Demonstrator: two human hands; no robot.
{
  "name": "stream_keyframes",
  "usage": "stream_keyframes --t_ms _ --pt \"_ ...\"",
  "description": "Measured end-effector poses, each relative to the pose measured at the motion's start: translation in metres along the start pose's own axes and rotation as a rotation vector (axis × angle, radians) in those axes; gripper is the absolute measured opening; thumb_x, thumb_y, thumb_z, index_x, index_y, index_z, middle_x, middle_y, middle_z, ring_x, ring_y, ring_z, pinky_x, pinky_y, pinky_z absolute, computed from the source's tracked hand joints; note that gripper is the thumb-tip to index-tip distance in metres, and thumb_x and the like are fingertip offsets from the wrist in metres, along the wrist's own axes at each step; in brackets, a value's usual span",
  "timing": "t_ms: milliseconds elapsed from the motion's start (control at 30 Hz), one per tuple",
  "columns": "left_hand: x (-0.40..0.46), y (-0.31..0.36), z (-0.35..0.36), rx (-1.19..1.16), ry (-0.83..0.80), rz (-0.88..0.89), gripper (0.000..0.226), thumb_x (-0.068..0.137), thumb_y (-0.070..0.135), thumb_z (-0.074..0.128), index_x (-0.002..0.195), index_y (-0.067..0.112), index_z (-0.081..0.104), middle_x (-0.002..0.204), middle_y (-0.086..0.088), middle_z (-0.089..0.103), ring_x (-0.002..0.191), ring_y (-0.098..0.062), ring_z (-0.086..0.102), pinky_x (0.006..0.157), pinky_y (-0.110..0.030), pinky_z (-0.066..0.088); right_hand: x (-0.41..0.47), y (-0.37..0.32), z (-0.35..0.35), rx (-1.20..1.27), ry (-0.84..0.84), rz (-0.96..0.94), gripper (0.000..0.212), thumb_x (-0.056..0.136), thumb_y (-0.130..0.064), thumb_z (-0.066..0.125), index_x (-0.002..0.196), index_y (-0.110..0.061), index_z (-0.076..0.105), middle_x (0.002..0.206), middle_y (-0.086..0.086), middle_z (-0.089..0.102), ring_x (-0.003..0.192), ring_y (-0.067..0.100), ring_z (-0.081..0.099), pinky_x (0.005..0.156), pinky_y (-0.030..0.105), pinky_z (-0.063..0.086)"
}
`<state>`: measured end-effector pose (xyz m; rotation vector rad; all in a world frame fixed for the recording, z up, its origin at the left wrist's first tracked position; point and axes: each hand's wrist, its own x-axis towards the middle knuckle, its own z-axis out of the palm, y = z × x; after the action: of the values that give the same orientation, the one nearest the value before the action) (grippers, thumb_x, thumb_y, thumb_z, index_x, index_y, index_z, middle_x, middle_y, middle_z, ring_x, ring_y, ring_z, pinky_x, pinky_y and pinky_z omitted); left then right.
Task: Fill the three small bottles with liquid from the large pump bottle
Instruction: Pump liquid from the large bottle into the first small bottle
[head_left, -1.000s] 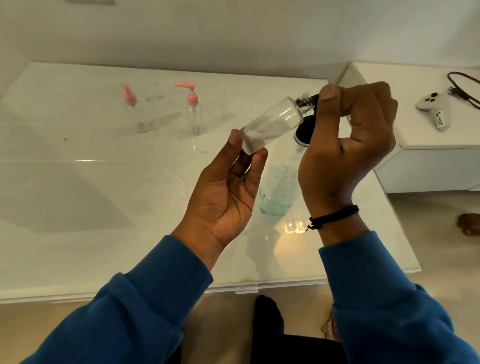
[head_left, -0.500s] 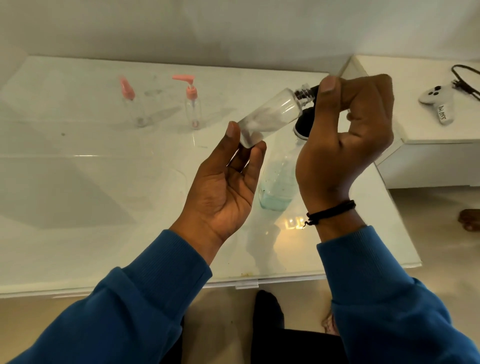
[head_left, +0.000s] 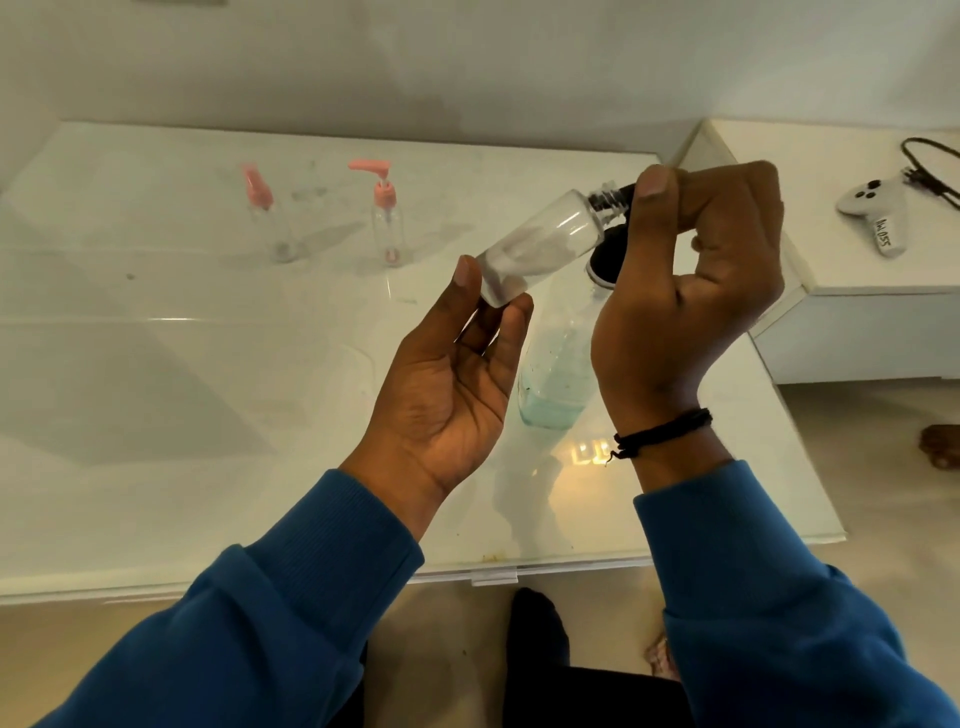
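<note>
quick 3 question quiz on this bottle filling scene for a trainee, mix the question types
1. True or false: the small clear bottle held in the air stands upright.
2. Multiple choice: how many small bottles with pink tops stand on the white table? A) one B) two C) three
3. Short answer: which hand is at the neck end of the held bottle, by the black pump head of the large pump bottle?

Key
1. False: it is tilted, base lower, at the left hand's fingertips.
2. B: a pink-capped bottle and a pink pump bottle.
3. The right hand.
</note>
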<state>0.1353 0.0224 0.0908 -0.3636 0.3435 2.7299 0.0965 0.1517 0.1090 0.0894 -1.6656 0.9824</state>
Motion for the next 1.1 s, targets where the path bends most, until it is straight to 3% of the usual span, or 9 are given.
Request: stream_keyframes --t_ms 100,267,433,500,633,800,933,1100 --pt "0.0009 0.0003 0.0004 0.004 0.0 0.003 0.051 0.07 0.021 0.076 0.118 0.004 0.069 0.112 -0.014 0.071 0.088 -0.021 0.072 0.062 -0.024 0.06 0.0036 0.0006 0.0007 -0.008 0.01 -0.017 0.03 0.095 -0.007 0.062 0.066 -0.002 0.06 0.067 0.012 0.054 0.068 0.031 0.047 0.065 0.04 0.039" --pt "0.0018 0.0005 -0.0027 -0.003 0.008 0.006 0.065 0.066 0.019 0.079 0.128 0.005 0.065 0.117 -0.014 0.069 0.093 -0.021 0.071 0.064 -0.024 0.06 -0.004 0.0021 -0.0011 0.01 0.009 -0.002 0.028 0.097 -0.003 0.06 0.069 -0.003 0.062 0.071 0.006 0.054 0.074 0.015 0.046 0.064 0.05 0.043" --pt "0.0028 0.0001 -0.0008 0.0 0.002 0.01 0.06 0.068 0.02 0.077 0.125 0.004 0.066 0.111 -0.014 0.071 0.088 -0.021 0.071 0.062 -0.024 0.059 0.003 -0.0005 0.0008 -0.004 0.016 -0.016 0.029 0.096 -0.007 0.061 0.067 -0.004 0.06 0.071 0.004 0.051 0.069 0.027 0.047 0.063 0.046 0.041" --pt "0.0033 0.0003 -0.0014 -0.005 0.003 0.011 0.056 0.066 0.019 0.078 0.119 0.004 0.068 0.109 -0.014 0.071 0.088 -0.021 0.071 0.062 -0.024 0.059 -0.0001 0.0019 0.0005 0.005 0.012 -0.007 0.028 0.097 -0.005 0.061 0.069 -0.003 0.062 0.07 0.007 0.053 0.07 0.024 0.046 0.063 0.044 0.04" --pt "0.0021 0.0005 -0.0028 -0.002 0.008 0.005 0.068 0.063 0.018 0.081 0.128 0.003 0.065 0.112 -0.014 0.071 0.089 -0.021 0.072 0.063 -0.024 0.06 -0.0041 0.005 -0.001 0.015 -0.001 0.004 0.026 0.097 -0.003 0.061 0.071 -0.002 0.064 0.07 0.009 0.056 0.072 0.023 0.049 0.064 0.046 0.043" --pt "0.0026 0.0008 -0.0005 0.005 0.003 0.006 0.057 0.062 0.018 0.08 0.116 0.004 0.069 0.107 -0.014 0.072 0.086 -0.021 0.072 0.061 -0.023 0.059 0.0015 0.0014 0.0016 0.002 0.016 -0.022 0.027 0.096 -0.006 0.06 0.069 -0.002 0.063 0.069 0.005 0.053 0.07 0.024 0.047 0.065 0.039 0.04" --pt "0.0013 0.0005 -0.0017 -0.005 0.011 0.0 0.064 0.062 0.018 0.082 0.123 0.003 0.068 0.111 -0.014 0.071 0.087 -0.021 0.072 0.063 -0.024 0.06 -0.005 0.0031 0.0002 0.015 -0.005 -0.001 0.027 0.097 -0.006 0.059 0.071 -0.001 0.064 0.07 0.008 0.056 0.074 0.019 0.048 0.066 0.039 0.041" --pt "0.0028 0.0012 -0.0006 -0.001 0.007 0.001 0.054 0.065 0.019 0.08 0.116 0.004 0.069 0.106 -0.013 0.071 0.087 -0.02 0.071 0.063 -0.024 0.06 0.0041 -0.0002 0.0018 -0.011 0.016 -0.04 0.028 0.096 -0.007 0.06 0.069 -0.001 0.062 0.069 0.006 0.052 0.068 0.028 0.049 0.064 0.04 0.039"
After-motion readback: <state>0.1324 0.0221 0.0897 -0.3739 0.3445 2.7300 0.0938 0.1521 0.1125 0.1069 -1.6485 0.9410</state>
